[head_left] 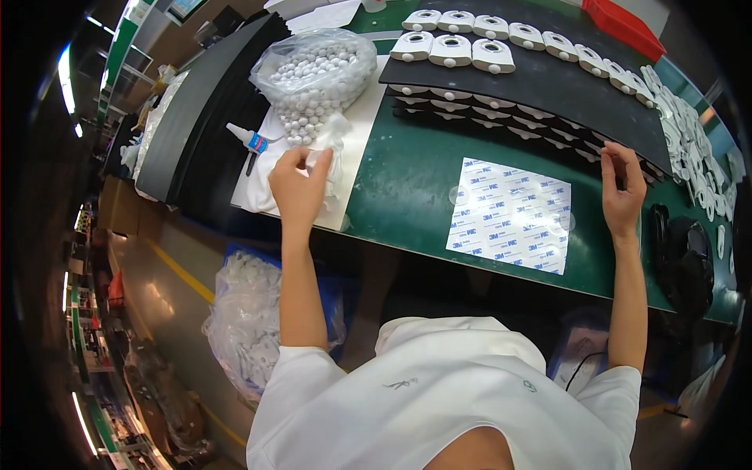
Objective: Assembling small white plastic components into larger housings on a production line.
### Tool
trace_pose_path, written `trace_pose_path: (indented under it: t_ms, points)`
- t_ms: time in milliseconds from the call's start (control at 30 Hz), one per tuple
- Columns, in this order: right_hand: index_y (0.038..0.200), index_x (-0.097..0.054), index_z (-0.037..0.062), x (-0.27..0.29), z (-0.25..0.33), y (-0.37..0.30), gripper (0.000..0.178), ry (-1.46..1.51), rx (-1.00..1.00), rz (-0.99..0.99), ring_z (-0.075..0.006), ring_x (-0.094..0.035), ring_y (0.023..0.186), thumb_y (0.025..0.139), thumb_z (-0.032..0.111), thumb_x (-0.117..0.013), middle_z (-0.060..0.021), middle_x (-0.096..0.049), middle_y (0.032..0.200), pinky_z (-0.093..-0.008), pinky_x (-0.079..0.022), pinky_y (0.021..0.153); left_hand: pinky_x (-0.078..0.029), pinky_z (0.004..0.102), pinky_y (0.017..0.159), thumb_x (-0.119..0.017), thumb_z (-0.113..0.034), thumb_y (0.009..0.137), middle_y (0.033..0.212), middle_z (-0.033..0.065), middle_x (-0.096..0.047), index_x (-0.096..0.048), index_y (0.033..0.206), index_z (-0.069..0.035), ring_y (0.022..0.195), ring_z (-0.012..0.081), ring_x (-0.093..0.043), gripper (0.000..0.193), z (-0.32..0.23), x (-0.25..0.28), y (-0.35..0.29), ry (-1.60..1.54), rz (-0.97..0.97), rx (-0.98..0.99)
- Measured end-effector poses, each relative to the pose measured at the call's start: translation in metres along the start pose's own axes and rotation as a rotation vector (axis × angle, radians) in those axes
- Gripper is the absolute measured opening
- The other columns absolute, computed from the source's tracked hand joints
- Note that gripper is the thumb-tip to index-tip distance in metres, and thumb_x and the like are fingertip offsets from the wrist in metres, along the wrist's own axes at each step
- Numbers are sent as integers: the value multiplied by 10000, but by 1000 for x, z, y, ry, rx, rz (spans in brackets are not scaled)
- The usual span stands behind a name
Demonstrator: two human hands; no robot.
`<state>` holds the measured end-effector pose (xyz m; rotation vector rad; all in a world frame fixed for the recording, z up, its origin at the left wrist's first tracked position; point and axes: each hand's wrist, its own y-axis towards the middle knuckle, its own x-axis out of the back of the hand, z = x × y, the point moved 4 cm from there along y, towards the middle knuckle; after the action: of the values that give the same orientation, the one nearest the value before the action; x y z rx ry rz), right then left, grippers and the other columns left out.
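Observation:
My left hand (300,188) is over the white cloth (270,168), just in front of a clear plastic bag (317,78) of small white balls. Its fingers are bent, with a gap between thumb and forefinger and nothing visible in it. My right hand (624,192) is raised at the right front corner of the stacked black boards (540,98). Thumb and fingertips come together there in a pinch; whatever they hold is too small to make out. White oval parts (491,55), each with a round hole and a white knob, stand in rows on the top board and between the lower ones.
A square white sheet with blue print (509,215) lies on the green table (392,188) between my hands. Beside the cloth rests a small glue bottle (248,139). Loose white rings (697,145) pile up at far right, near a red tray (624,27) and a black object (689,254).

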<state>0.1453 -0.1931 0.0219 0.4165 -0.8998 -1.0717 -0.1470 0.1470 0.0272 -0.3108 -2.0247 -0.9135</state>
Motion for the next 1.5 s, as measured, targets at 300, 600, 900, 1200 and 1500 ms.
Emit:
trace_pose_path:
  t_ms: [300, 600, 900, 1200, 1500]
  points:
    - [977, -585, 26, 6, 5, 1, 141, -16, 26, -47, -57, -523, 717, 840, -5, -565, -10, -575, 839, -169, -414, 650, -489, 275, 685, -521, -75, 833, 934, 177, -618, -474, 682, -31, 714, 197, -607, 165, -51, -9, -26, -1787, 393, 340]
    - [905, -588, 22, 5, -4, 5, 129, -4, 63, -37, -62, -500, 669, 804, -55, -564, -15, -567, 827, -177, -391, 583, -470, 262, 786, -581, 97, 747, 993, 152, -601, -466, 1131, 7, 911, 165, -586, 411, -142, -37, -71, -1200, 612, -75]
    - [892, -587, 21, 10, -13, 3, 118, -20, 63, -14, -70, -505, 674, 810, -55, -551, -17, -568, 839, -179, -392, 587, -448, 262, 723, -643, -7, 736, 947, 98, -614, -641, 898, -5, 835, 207, -569, 163, -171, -61, -78, -681, 369, -281]
    - [890, -592, 21, 9, -13, 3, 114, -16, 46, 22, -76, -527, 700, 815, -50, -546, -22, -570, 840, -181, -415, 618, -439, 336, 636, -636, -43, 740, 801, 92, -587, -644, 823, -6, 724, 253, -536, 91, -193, -60, -78, -382, 325, -495]
    - [886, -595, 22, 12, -16, 4, 117, -25, 34, 13, -81, -533, 699, 811, -54, -547, -24, -576, 845, -185, -420, 615, -464, 324, 594, -570, 22, 657, 776, 89, -543, -597, 734, 20, 741, 240, -518, 82, -210, -65, -82, -264, 284, -592]
